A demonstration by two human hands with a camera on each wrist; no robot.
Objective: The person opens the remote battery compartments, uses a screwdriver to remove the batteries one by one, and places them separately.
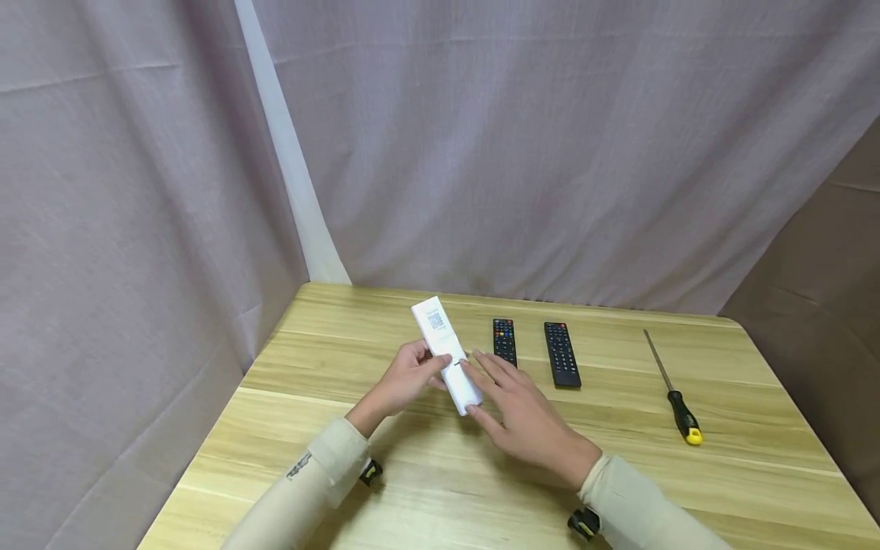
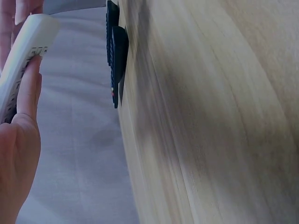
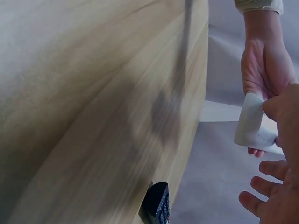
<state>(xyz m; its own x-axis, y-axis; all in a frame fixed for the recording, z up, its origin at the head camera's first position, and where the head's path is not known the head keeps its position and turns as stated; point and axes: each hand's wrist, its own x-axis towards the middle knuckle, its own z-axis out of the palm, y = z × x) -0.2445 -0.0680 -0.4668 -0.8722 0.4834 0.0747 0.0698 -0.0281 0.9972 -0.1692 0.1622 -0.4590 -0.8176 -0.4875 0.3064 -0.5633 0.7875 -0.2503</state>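
Where the two hands meet above the table (image 1: pixel 275 428), the left hand (image 1: pixel 406 374) grips a white remote control (image 1: pixel 444 338) about its middle, thumb laid on the printed back and fingers passing beneath. The right hand (image 1: pixel 525 416) approaches the opposite edge with its fingers extended and moderately spread; its index fingertip reaches the back beside a small dark mark (image 1: pixel 457 363), and its thumb meets the near end, touching without wrapping. How firmly either hand presses, I cannot tell from where I stand. Note the governing relation: the long axis of the white remote control runs obliquely, far end away and to the person's left, near end toward the right hand, so that the mark falls between left thumb tip and right index tip, close to both. The right hand is the nearer to the near end. The white remote control is held tilted, clear of the wood, back turned upward, with a QR code (image 1: pixel 435 321) toward its far end. Farther right lie a first black remote (image 1: pixel 505 340), partly hidden behind the right hand, and a second black remote (image 1: pixel 563 356), buttons up; well apart beyond them rests a screwdriver (image 1: pixel 679 409), its yellow-tipped handle toward the person. Mauve-grey curtains (image 1: pixel 481 153) bound the scene behind.
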